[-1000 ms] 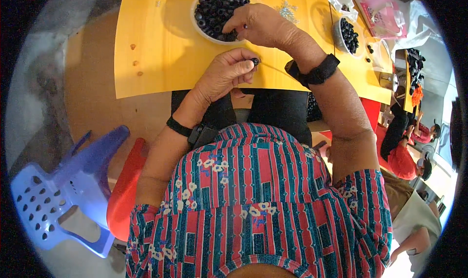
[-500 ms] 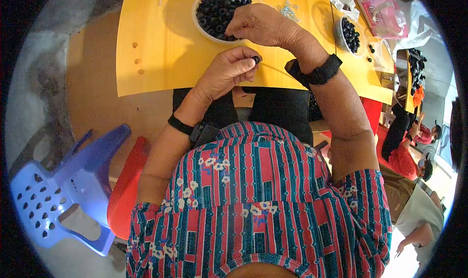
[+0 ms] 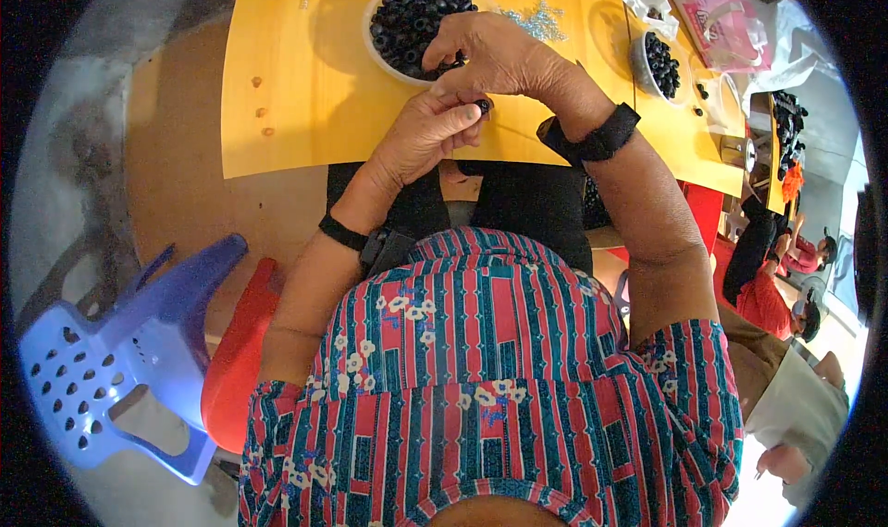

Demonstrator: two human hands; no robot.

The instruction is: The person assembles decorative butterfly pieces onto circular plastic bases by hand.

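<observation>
My left hand (image 3: 427, 129) is closed, pinching a small black ring-shaped piece (image 3: 483, 106) between thumb and forefinger above the table's near edge. Just above it, my right hand (image 3: 499, 54) reaches in from the right and meets the left fingers. One bent right finger stands apart over the rim of a white bowl (image 3: 377, 54). Lower right fingertips are pressed in at the left hand, and what they hold, if anything, is hidden. The bowl is heaped with similar black rings (image 3: 412, 18). Behind my right hand lies a scatter of tiny clear, silvery pieces (image 3: 538, 20).
Right of my hands on the yellow table (image 3: 305, 92) stand a second bowl of black pieces (image 3: 662, 67), a white paper-lined holder (image 3: 652, 11) and a pink bag (image 3: 717, 23). A blue plastic chair (image 3: 120, 379) is at my left. Other people (image 3: 768, 296) sit far right.
My right hand has come down from the bowl's edge to meet my left hand. The left hand has shifted slightly and still holds the black ring.
</observation>
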